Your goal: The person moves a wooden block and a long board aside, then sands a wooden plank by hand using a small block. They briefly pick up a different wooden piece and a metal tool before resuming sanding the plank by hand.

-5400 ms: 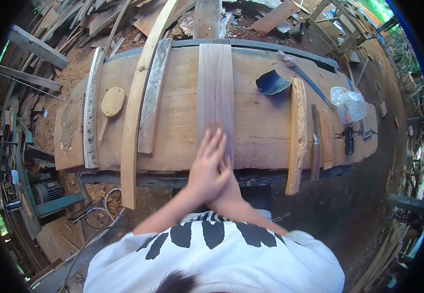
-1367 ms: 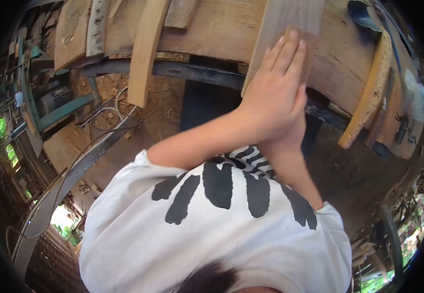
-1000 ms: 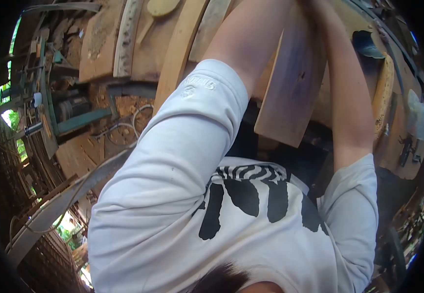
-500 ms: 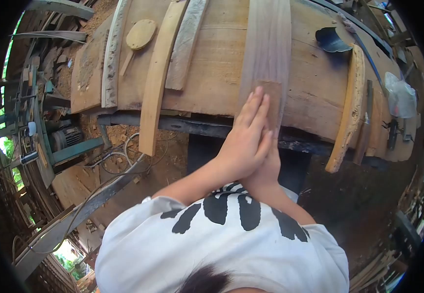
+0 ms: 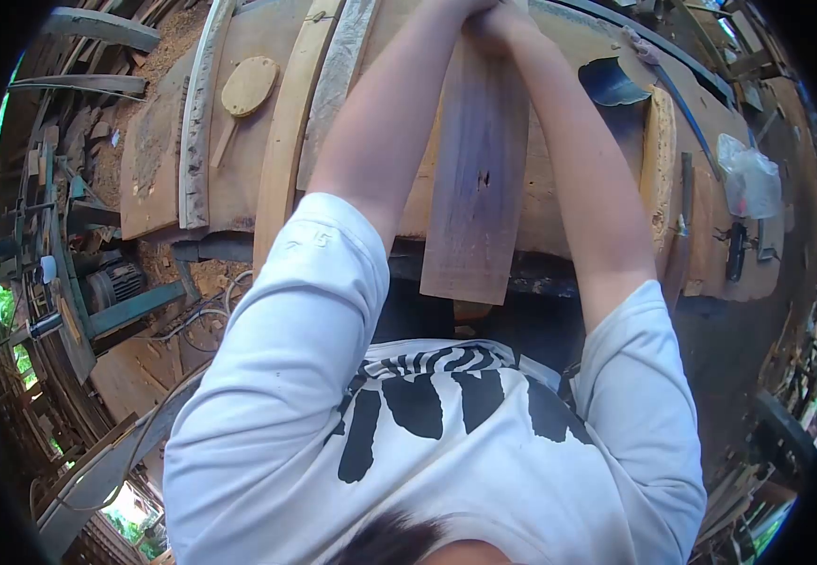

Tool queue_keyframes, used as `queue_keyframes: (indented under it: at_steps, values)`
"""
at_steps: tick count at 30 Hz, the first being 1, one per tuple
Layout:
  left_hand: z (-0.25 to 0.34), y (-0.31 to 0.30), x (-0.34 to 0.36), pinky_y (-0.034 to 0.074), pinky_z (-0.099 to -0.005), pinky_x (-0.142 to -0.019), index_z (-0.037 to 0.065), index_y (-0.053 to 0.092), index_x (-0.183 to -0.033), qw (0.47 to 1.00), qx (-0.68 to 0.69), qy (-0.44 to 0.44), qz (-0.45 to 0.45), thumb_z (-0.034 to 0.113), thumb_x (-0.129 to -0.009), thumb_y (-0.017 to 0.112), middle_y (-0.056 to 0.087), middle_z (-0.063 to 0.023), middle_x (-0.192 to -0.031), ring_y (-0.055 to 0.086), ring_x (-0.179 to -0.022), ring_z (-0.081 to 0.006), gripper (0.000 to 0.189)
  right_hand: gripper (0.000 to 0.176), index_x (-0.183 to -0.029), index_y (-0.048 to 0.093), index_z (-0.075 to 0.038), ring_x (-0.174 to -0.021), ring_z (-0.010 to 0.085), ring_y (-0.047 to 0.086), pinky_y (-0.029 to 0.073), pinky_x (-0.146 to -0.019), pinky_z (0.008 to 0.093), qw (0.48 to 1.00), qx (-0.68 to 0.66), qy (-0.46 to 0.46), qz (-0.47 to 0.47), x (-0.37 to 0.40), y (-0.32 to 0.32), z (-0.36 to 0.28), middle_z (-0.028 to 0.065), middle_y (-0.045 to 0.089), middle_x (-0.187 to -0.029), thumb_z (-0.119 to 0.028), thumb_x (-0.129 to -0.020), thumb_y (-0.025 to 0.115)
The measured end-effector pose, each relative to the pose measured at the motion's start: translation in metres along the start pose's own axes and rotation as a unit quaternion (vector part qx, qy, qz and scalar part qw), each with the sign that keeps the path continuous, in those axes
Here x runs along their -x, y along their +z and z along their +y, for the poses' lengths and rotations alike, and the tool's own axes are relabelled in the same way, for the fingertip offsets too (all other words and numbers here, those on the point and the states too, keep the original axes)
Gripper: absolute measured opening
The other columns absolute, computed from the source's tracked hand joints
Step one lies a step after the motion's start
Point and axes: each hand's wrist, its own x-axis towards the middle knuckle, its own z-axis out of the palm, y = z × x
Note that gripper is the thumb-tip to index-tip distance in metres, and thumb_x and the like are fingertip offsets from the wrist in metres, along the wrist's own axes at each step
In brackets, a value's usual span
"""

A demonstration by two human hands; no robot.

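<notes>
A long grey-brown plank (image 5: 474, 188) lies lengthwise across a wide wooden slab bench (image 5: 234, 179), its near end hanging over the bench edge. Both my arms are stretched far forward over it. My left hand (image 5: 460, 8) and my right hand (image 5: 501, 19) meet on the plank's far part, right at the top edge of the view. The fingers are mostly cut off, so what lies under them is hidden. A small dark knot shows in the plank's middle.
Left of the plank lie a grey board (image 5: 328, 104), a curved pale strip (image 5: 281, 151), a round wooden paddle (image 5: 246, 85) and a bark-edged strip (image 5: 196, 122). On the right are a dark curved blade (image 5: 611, 83), a live-edge strip (image 5: 658, 160) and a plastic bag (image 5: 750, 179). A motor (image 5: 112, 282) sits below left.
Half a second ago my stacked hands lay flat on a brown sheet at the plank's near end. They have slid far forward along the plank, and my arms are now extended.
</notes>
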Motion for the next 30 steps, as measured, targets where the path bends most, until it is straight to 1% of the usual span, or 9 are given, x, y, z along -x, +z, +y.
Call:
queue_keyframes:
  at_steps: [3,5,6,7,8,14,19,26,30]
  values:
    - [-0.005,0.009,0.023,0.03,-0.0406,-0.116,-0.01,0.046,-0.135,0.998,-0.022,0.036,0.042,0.024,-0.085,0.054,0.04,-0.0316,-0.147,0.036,-0.138,-0.0431,0.061,0.042,-0.134,0.056,-0.015,-0.126,0.0285,0.051,0.034,-0.111,0.0377,0.998,0.021,-0.054,-0.024,0.039,-0.053,-0.024,0.0124,0.057,-0.137,-0.026,-0.097,0.039]
    - [0.0,0.007,0.072,0.03,-0.0418,-0.116,-0.011,0.048,-0.132,0.996,-0.01,0.064,0.056,0.025,-0.087,0.051,0.04,-0.0306,-0.147,0.037,-0.138,-0.0428,0.058,0.041,-0.124,0.061,-0.004,-0.128,0.0308,0.053,0.042,-0.108,0.0406,0.987,-0.12,0.046,-0.1,0.097,-0.091,-0.054,0.0188,0.057,-0.135,-0.026,-0.091,0.052]
    - [0.012,-0.003,0.113,0.03,-0.0424,-0.116,-0.011,0.049,-0.132,0.996,-0.011,0.072,0.046,0.026,-0.089,0.048,0.04,-0.0303,-0.147,0.037,-0.138,-0.042,0.057,0.05,-0.137,0.051,-0.005,-0.134,0.0305,0.047,0.035,-0.113,0.043,0.995,-0.071,0.025,-0.065,0.129,-0.086,-0.065,0.0183,0.049,-0.144,-0.026,-0.092,0.052]
    - [0.037,-0.026,0.149,0.026,-0.0402,-0.119,-0.01,0.034,-0.145,0.995,0.052,0.03,-0.083,0.026,-0.092,0.049,0.026,-0.0285,-0.156,0.03,-0.142,-0.0427,0.066,0.051,-0.135,0.05,-0.005,-0.132,0.0358,0.045,0.038,-0.111,0.0408,0.997,-0.077,0.007,0.011,0.169,-0.089,-0.079,0.0203,0.045,-0.145,-0.022,-0.087,0.054]
    - [0.041,-0.02,0.193,0.028,-0.0418,-0.118,-0.008,0.035,-0.145,0.998,0.052,0.03,-0.023,0.025,-0.091,0.05,0.028,-0.0278,-0.155,0.034,-0.14,-0.0434,0.066,0.061,-0.142,0.043,-0.003,-0.138,0.037,0.036,0.032,-0.115,0.0412,0.991,-0.095,-0.023,0.089,0.201,-0.083,-0.091,0.0207,0.038,-0.15,-0.019,-0.085,0.058]
    - [0.126,-0.063,0.387,0.021,-0.0452,-0.119,-0.008,0.024,-0.15,0.991,-0.098,-0.018,-0.09,0.018,-0.093,0.053,0.013,-0.031,-0.158,0.017,-0.147,-0.0445,0.069,0.07,-0.145,0.042,0.0,-0.146,0.0338,0.028,0.025,-0.117,0.0556,0.976,-0.208,-0.051,-0.04,0.368,-0.116,-0.149,0.0205,0.032,-0.155,-0.031,-0.086,0.06]
    - [0.117,-0.057,0.35,0.021,-0.0454,-0.12,-0.01,0.023,-0.149,0.99,-0.113,-0.012,-0.088,0.019,-0.094,0.052,0.011,-0.0325,-0.158,0.016,-0.147,-0.0453,0.069,0.073,-0.149,0.034,-0.001,-0.147,0.0343,0.025,0.024,-0.118,0.0503,0.982,-0.162,-0.074,-0.056,0.331,-0.122,-0.135,0.0205,0.026,-0.157,-0.03,-0.087,0.059]
    - [0.024,-0.019,0.089,0.018,-0.0441,-0.122,-0.007,0.035,-0.147,0.999,0.021,0.023,-0.036,0.033,-0.089,0.052,0.025,-0.0254,-0.158,0.02,-0.148,-0.0397,0.073,0.068,-0.152,0.027,-0.002,-0.149,0.0324,0.019,0.027,-0.118,0.0383,0.999,-0.038,-0.02,0.002,0.097,-0.065,-0.048,0.0181,0.02,-0.161,-0.022,-0.091,0.051]
    - [0.019,-0.026,0.022,0.014,-0.0428,-0.123,-0.007,0.037,-0.146,0.996,-0.063,0.039,-0.059,0.037,-0.088,0.053,0.025,-0.0257,-0.158,0.019,-0.148,-0.0387,0.074,0.067,-0.152,0.026,-0.003,-0.149,0.0307,0.02,0.028,-0.118,0.0391,0.999,-0.009,-0.016,0.035,0.027,-0.042,-0.026,0.0182,0.022,-0.16,-0.024,-0.093,0.048]
